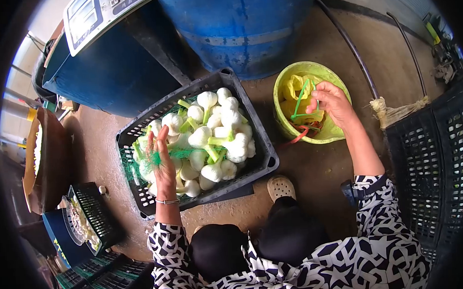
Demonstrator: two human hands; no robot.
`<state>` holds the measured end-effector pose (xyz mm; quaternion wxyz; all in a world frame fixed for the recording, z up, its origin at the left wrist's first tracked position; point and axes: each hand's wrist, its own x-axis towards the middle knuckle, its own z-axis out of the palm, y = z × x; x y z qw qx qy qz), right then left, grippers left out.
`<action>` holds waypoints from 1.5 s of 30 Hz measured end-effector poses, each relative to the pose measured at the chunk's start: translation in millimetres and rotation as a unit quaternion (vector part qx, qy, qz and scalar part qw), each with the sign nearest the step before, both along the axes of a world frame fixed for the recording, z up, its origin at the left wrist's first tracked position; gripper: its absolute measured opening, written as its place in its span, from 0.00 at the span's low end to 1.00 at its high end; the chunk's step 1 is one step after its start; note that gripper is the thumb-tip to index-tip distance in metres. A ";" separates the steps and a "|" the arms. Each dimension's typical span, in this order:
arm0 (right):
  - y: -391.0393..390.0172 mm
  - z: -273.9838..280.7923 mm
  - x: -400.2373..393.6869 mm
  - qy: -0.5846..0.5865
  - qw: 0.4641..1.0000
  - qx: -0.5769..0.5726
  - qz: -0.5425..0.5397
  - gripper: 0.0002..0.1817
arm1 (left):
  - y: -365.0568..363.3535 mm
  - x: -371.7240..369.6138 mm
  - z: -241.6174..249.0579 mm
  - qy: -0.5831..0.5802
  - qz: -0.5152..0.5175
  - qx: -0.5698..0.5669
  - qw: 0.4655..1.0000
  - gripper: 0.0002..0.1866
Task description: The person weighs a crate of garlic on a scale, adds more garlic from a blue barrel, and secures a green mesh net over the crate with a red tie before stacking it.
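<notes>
Patterned sleeves (376, 211) reach forward, the right hand (333, 104) pinching a green strip (302, 98) over the yellow-green bucket (338, 128), the left hand (163, 167) open-fingered against green netting (191, 154) over garlic bulbs (199, 137) in a black crate (265, 161).

White garlic bulbs (199, 137) with short, cut green stems lay heaped inside the black crate (256, 118), pointing in mixed directions. Fine green netting (185, 152), loose and bunched, lay across bulbs at the crate's left, against the left hand (164, 164). Right of the crate, the right hand (332, 101) pinched a thin green strip (300, 97), sharply bent.
</notes>
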<state>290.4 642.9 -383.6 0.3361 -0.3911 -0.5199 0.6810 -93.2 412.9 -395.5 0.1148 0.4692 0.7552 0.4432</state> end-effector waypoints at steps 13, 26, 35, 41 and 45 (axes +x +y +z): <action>-67.4 55.5 -295.6 -0.130 0.555 0.813 0.117 0.06 | -4.7 -13.9 -27.4 0.150 0.015 0.013 0.988 0.24; -93.2 56.7 -280.9 -0.032 0.787 0.473 0.395 0.06 | -0.8 -16.3 -26.7 0.191 0.007 -0.003 0.982 0.31; -87.4 32.9 -249.4 -0.054 0.768 0.581 0.263 0.05 | -3.9 -8.7 -19.6 0.110 -0.008 0.029 0.993 0.11; -98.1 48.2 -186.8 -0.143 0.776 0.566 0.237 0.06 | -3.3 -13.0 -37.5 0.149 0.044 0.004 0.988 0.16; -133.6 51.0 -146.0 -0.249 0.672 0.632 0.294 0.08 | 1.1 -13.1 -36.3 0.116 0.075 0.013 0.990 0.18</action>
